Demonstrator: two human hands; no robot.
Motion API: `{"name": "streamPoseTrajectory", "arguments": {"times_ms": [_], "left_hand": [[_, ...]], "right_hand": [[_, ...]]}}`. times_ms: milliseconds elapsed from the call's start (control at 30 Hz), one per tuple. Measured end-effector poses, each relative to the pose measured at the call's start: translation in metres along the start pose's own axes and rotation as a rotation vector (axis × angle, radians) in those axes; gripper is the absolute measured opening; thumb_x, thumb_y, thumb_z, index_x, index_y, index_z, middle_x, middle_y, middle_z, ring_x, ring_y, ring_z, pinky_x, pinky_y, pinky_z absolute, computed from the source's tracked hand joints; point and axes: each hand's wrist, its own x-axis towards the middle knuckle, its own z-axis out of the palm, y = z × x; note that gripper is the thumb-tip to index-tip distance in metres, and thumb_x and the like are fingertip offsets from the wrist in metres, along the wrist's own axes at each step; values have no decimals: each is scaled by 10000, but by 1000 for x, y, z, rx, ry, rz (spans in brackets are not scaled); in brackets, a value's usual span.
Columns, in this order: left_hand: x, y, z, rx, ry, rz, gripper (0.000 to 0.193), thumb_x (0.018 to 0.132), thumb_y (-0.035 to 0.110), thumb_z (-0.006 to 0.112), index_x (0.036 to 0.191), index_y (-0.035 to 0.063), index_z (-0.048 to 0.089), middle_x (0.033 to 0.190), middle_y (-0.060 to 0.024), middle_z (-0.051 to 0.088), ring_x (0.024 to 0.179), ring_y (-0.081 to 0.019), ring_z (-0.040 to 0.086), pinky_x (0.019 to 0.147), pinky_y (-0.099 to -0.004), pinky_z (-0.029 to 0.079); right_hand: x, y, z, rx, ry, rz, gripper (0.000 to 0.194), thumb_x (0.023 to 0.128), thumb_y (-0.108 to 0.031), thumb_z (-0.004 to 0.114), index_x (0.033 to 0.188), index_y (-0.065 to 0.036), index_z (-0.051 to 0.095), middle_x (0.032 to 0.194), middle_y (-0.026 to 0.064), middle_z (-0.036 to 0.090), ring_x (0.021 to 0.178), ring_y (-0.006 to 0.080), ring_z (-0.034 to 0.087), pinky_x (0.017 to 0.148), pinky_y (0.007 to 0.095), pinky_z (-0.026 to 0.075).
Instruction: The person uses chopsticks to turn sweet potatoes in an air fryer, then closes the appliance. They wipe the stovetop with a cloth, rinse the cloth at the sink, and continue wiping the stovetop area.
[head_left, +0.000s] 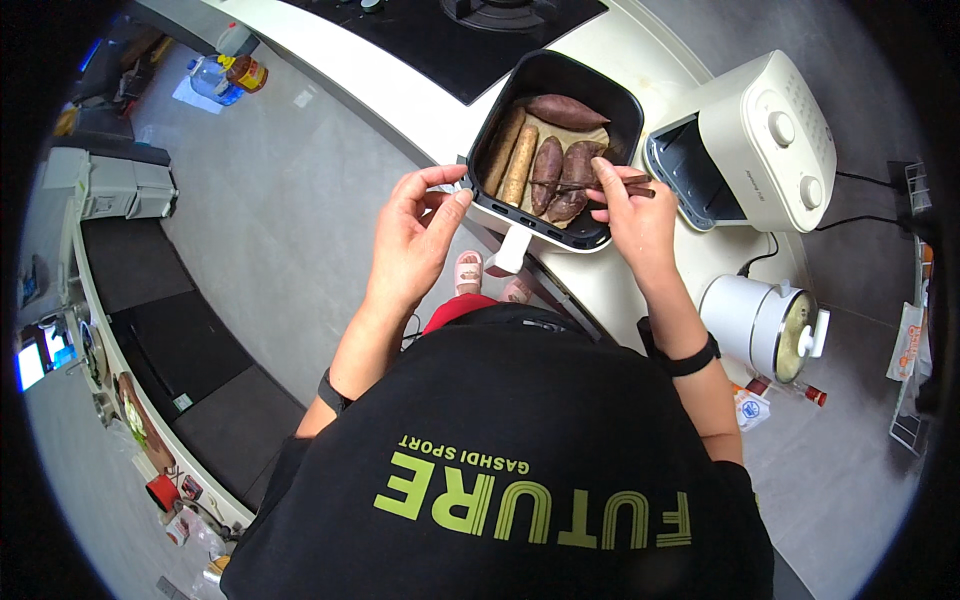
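Note:
A black air fryer basket (556, 67) with a white handle stands on the white countertop, holding several purple sweet potatoes (566, 111) and two yam pieces (519, 165) on a brown paper liner. My right hand (637, 214) grips a pair of dark chopsticks (639, 186), which reach over the basket and lie across the two lower sweet potatoes. My left hand (420, 232) is at the basket's left corner, thumb and forefinger at the rim; whether they pinch it I cannot tell. Right of the basket, the white air fryer body (772, 142) has its basket bay open.
Beyond the basket is a black gas hob (427, 45). A white electric pot (754, 326) with a glass lid stands near my right forearm. Power cords (862, 220) run behind the air fryer. Bottles (246, 73) stand at upper left; a wooden cutting board (142, 427) lies on the left counter.

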Motion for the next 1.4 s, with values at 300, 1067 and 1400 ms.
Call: {"name": "streamPoseTrajectory", "arguments": {"times_ms": [300,1067,1400], "left_hand": [[2,-5,0,-28,-29,-19,266,876,118,648,1122,19,624,1020,-42,526,808,-81,539,748,-239,472],[16,-8,9,13,-104,0,254,877,100,642,1115,14,618,1020,-43,513,804,-81,541,745,-229,470],[17,-2,11,59,-177,7,294,911,117,620,1180,9,575,958,-35,616,880,-89,549,813,-233,437]], "right_hand": [[23,28,-22,333,40,210,393,908,-289,639,1002,91,605,902,184,654,765,245,701,564,288,593],[-6,6,-23,269,86,71,345,953,-242,568,1017,92,627,950,177,665,821,244,699,618,286,599],[0,-28,-59,105,151,-86,334,917,-205,620,1080,87,635,951,165,673,833,228,693,612,289,590]]}}
